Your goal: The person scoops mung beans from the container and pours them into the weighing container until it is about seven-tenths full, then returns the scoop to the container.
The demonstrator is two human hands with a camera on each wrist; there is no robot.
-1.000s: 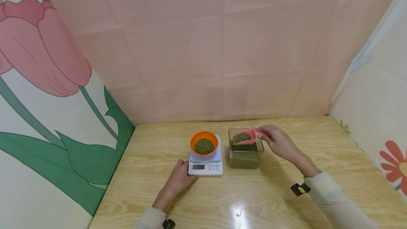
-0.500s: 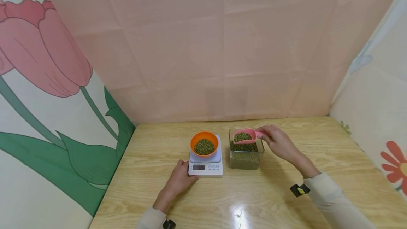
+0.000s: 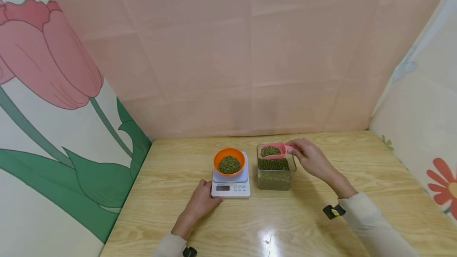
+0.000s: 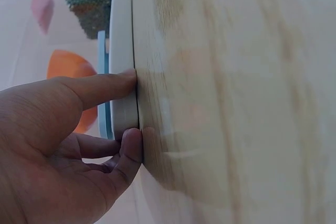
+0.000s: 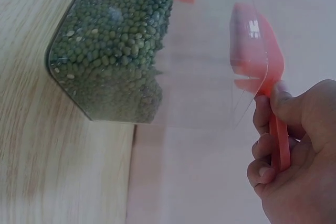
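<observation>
My right hand [image 3: 312, 161] holds a pink scoop [image 3: 283, 146] by its handle, the fingers wrapped round it in the right wrist view. Green mung beans [image 3: 270, 151] lie in the scoop, which is over the clear square container [image 3: 274, 181] holding more beans. An orange bowl [image 3: 216, 162], partly filled with mung beans, stands on the white kitchen scale [image 3: 230, 193]. My left hand [image 3: 201, 200] grips that scale at its near left corner. In the left wrist view the thumb [image 4: 113, 87] lies against the front edge, with the other fingers bent at the side.
The wood-grain table [image 3: 160, 177] runs back to a pink-draped wall [image 3: 250, 70]. A tulip-printed panel [image 3: 71, 130] stands at the left, a flower-printed one [image 3: 421, 130] at the right. The container is just right of the scale.
My right hand has lifted the scoop slightly and shifted it a little to the left, its bowl now level-looking. The left hand, the scale and the orange bowl have stayed in place.
</observation>
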